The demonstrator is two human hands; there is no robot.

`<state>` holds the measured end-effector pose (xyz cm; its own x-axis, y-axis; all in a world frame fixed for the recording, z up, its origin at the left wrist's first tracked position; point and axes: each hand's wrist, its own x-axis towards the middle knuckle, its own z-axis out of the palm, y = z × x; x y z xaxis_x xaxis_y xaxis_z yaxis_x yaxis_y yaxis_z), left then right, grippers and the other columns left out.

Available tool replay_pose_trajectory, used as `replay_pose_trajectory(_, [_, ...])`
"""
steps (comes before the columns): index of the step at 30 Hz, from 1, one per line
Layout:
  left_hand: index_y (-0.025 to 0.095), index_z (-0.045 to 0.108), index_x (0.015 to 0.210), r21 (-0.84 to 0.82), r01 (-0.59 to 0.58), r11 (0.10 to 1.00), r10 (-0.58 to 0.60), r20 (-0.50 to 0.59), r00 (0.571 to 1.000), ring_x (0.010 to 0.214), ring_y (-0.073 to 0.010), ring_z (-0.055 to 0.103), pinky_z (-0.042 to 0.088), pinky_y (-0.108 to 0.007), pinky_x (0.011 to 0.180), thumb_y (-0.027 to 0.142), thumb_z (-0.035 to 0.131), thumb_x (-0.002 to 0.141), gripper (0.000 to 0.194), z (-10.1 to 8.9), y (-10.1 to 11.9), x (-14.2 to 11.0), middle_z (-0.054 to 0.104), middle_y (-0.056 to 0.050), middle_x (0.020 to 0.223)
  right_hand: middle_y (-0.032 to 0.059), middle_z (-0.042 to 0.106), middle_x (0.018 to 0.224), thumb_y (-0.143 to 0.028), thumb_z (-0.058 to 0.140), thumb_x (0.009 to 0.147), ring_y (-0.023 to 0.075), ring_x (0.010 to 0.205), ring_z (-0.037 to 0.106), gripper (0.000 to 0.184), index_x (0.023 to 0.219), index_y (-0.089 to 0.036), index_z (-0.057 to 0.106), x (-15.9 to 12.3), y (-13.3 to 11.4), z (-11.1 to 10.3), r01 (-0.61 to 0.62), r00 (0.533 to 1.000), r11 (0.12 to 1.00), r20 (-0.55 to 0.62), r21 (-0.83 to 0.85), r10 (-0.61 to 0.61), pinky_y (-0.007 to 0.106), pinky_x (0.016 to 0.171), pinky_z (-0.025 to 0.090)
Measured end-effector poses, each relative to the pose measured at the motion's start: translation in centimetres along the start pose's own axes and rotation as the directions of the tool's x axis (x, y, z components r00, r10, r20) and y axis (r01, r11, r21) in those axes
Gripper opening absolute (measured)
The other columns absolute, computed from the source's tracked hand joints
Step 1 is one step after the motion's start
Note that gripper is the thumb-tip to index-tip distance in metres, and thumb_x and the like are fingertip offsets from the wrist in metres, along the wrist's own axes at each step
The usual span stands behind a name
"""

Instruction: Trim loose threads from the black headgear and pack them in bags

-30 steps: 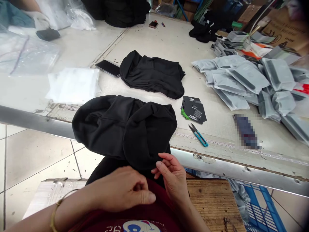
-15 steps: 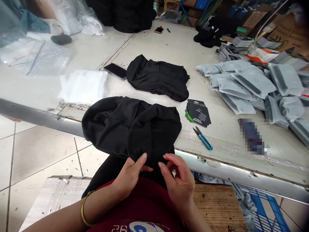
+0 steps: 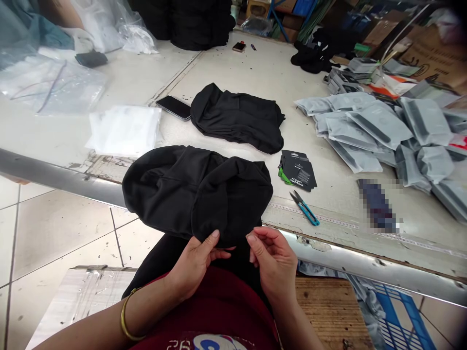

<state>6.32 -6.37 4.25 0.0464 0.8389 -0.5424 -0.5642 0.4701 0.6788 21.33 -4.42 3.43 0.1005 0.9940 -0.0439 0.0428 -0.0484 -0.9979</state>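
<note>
Tabletop cards (image 3: 297, 170) beside the held black cloth (image 3: 197, 194) read "Actor's Headgear."

Inspection count: hands (image 3: 195, 262), two; black garments (image 3: 237, 119), two; smartphone (image 3: 174, 107), one; thread snips (image 3: 304, 208), one pair; header card stack (image 3: 297, 170), one; grey mailer bags (image 3: 379, 124), over ten

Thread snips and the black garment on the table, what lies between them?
In the head view, a small stack of black cards printed Actor's Headgear lies between the blue-handled thread snips and the black garment.
</note>
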Motion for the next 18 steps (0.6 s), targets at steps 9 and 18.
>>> replay_pose_trajectory(9, [0.015, 0.066, 0.102, 0.066, -0.038, 0.997, 0.039, 0.0, 0.999, 0.089, -0.0219, 0.061, 0.056, -0.032, 0.071, 0.036, 0.063, 0.081, 0.03, -0.1, 0.1, -0.2, 0.066, -0.009, 0.103, 0.003, 0.068, 0.093, -0.021, 0.064, 0.078, 0.0041, 0.045, 0.044, 0.03, 0.107, -0.022, 0.057, 0.7, -0.5, 0.7, 0.185, 0.978, 0.969, 0.127, -0.167, -0.165, 0.02, 0.044, 0.045])
replay_pose_trajectory(18, [0.016, 0.067, 0.098, 0.056, -0.077, 0.995, 0.077, -0.007, 0.997, 0.085, -0.0187, 0.059, 0.056, -0.032, 0.074, 0.036, 0.062, 0.082, 0.026, -0.4, 0.1, 0.1, 0.065, -0.006, 0.098, 0.0001, 0.066, 0.069, -0.032, 0.065, 0.078, 0.0093, 0.05, 0.056, 0.019, 0.094, -0.022, 0.061, 0.8, -0.7, -0.3, 0.113, 0.952, 0.989, 0.297, -0.099, -0.079, 0.02, 0.043, 0.044])
